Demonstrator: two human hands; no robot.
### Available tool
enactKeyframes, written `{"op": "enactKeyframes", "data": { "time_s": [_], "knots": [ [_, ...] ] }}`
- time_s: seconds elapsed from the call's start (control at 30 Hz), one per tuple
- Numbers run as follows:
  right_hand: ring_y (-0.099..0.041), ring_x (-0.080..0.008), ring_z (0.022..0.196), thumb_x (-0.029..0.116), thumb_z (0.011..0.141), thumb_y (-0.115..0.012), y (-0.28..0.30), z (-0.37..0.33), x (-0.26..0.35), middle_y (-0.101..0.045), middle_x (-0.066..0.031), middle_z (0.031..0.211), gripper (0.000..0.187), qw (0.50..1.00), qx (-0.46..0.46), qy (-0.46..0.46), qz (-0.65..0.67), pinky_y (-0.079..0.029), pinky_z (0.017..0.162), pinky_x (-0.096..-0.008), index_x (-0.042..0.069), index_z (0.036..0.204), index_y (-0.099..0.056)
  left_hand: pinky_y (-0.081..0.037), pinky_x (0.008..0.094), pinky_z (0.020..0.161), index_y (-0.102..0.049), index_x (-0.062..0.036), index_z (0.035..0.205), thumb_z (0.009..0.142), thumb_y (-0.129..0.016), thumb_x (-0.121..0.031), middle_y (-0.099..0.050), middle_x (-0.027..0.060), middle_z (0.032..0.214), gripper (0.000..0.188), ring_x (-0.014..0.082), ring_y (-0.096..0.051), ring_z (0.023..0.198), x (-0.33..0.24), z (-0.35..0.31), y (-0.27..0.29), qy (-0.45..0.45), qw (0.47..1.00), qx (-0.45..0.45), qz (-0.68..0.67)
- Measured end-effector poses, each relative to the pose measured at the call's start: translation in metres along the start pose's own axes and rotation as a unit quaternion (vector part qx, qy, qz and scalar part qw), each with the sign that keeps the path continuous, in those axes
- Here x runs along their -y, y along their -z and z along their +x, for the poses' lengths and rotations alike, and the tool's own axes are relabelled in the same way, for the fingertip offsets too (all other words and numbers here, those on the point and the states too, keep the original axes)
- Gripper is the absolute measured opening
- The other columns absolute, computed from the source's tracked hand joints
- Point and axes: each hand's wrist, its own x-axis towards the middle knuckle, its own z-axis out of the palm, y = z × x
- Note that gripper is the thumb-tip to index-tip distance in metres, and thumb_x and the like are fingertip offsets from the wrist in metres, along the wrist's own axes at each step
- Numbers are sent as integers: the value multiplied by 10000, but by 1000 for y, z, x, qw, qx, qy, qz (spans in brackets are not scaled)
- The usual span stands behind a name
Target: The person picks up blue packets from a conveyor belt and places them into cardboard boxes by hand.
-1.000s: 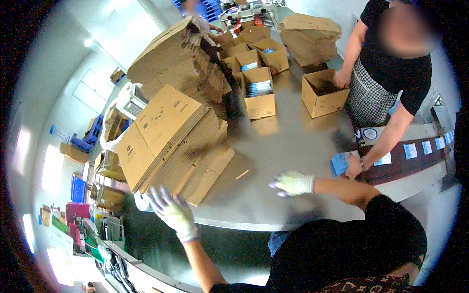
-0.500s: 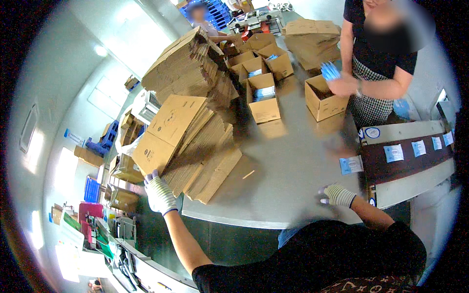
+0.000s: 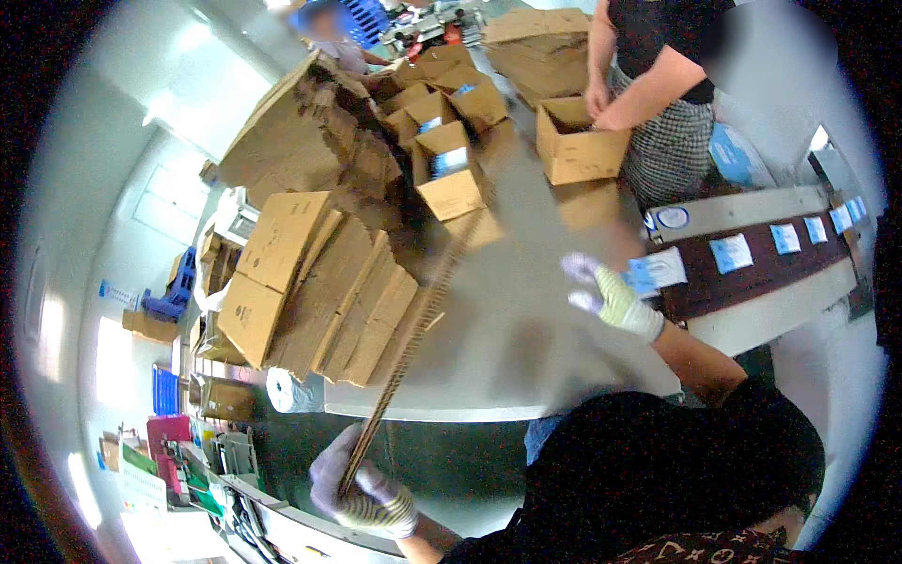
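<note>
My left hand (image 3: 371, 493), in a white striped glove, is closed around the lower end of a flattened cardboard box (image 3: 407, 355). The box is seen edge-on and slants up and away over the front of the table. My right hand (image 3: 615, 303), gloved the same way, is raised above the table with its fingers apart and nothing in them. Close to its right, a blue and white packet (image 3: 660, 271) lies at the conveyor's end. A leaning stack of flattened boxes (image 3: 277, 273) lies on the table's left side.
A conveyor (image 3: 752, 305) carrying several packets adjoins the grey table (image 3: 526, 329) on the right. Across the table, a co-worker's arm reaches into an open carton (image 3: 584, 158). Cartons with packets (image 3: 449, 188) and a taller cardboard stack (image 3: 291, 141) stand farther back.
My left hand has drawn a flattened box off the stack toward me. My right hand has risen forward and opened. The co-worker's packets have gone down into the carton. The view has shifted.
</note>
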Motion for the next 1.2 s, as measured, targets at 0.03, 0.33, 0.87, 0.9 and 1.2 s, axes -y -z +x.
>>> {"op": "enactKeyframes", "data": {
  "time_s": [0.03, 0.33, 0.87, 0.9, 1.2],
  "knots": [
    [-435, -221, 1207, 252, 875, -563, -6, 12, 5, -478, -129, 1274, 498, 996, -52, 27, 72, -353, 996, -345, 10, 1277, -396, -472, 353, 752, -492, 5, 966, 887, -555, -238, -603, 160, 895, 262, 223, -575, 800, -8, -3, 0, 94, 995, 44, -17],
    [-511, -141, 1030, 219, 855, -604, -18, 31, -122, -565, -36, 1067, 383, 841, -125, -107, 516, -387, 935, -290, 44, 1179, -500, -383, 364, 902, -557, -37, 821, 870, -559, -255, -597, 105, 958, 223, 212, -538, 963, 77, -96, -32, 352, 890, 87, -276],
    [-430, -281, 1203, 350, 686, -767, -24, 2, -25, -482, -202, 1243, 794, 982, 174, -75, 6, -336, 1014, -371, -9, 1277, -375, -436, 306, 781, -574, 16, 957, 905, -509, -118, -604, 84, 900, 158, 161, -521, 804, 110, -137, -52, 447, 885, 130, -29],
    [-432, -283, 1203, 351, 669, -777, -30, 0, -27, -477, -196, 1252, 814, 981, 179, -69, 25, -344, 1010, -370, -1, 1282, -374, -424, 326, 819, -556, 29, 1011, 939, -451, -157, -591, 113, 952, 225, 190, -515, 841, 114, -142, -56, 417, 897, 147, 10],
    [-530, -381, 1033, 325, 591, -804, -83, -10, -89, -546, -250, 1095, 796, 949, 107, -224, -194, -432, 895, -412, -29, 1198, -428, -511, 417, 696, -426, 98, 1202, 834, -582, -315, -598, 289, 977, 576, 387, -616, 786, 49, -122, -75, 139, 834, 462, 270]
  ]
}}
